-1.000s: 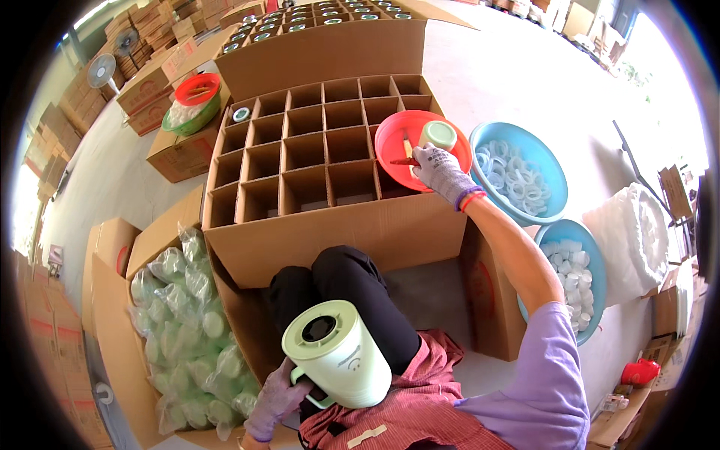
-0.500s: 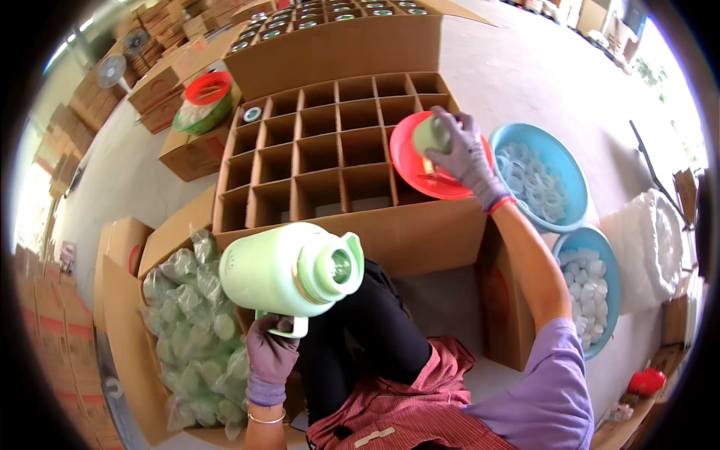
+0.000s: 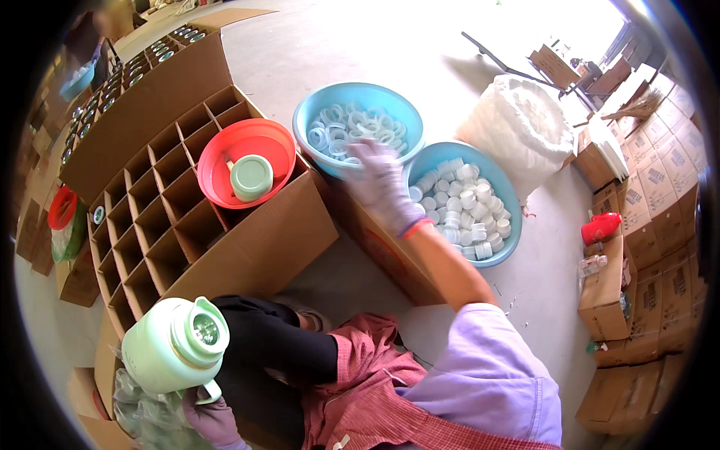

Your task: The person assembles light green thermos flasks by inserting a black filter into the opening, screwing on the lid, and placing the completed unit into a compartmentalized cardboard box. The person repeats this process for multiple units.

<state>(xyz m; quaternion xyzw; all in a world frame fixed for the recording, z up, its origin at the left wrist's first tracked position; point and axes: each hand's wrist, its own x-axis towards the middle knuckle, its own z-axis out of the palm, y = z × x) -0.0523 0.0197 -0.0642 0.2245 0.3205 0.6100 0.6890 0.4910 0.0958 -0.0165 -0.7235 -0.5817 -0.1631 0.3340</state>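
Note:
A pale green thermos jug [image 3: 161, 345] is tilted, its uncapped mouth facing me. My left hand [image 3: 212, 421], in a grey glove, is closed on its handle. At the rim of a light blue basin [image 3: 301, 142], my gloved right hand [image 3: 379, 187] is smeared by motion, so its fingers cannot be read. Translucent rings [image 3: 352, 127] fill that basin. A red plastic bowl [image 3: 247, 135] rests on the divided carton [image 3: 247, 240], and a pale green lid [image 3: 252, 178] lies inside it.
White caps [image 3: 465, 202] fill a second blue basin [image 3: 491, 260]. Behind it stands a white sack [image 3: 517, 120]. Bagged green items [image 3: 142, 412] are at the lower left. Another carton holds several capped items at the back left, where a person [image 3: 86, 37] is. Stacked cartons [image 3: 660, 202] line the right.
My right hand has left the green lid in the red bowl and moved to the basin of rings. The view has turned right; my left hand still holds the jug.

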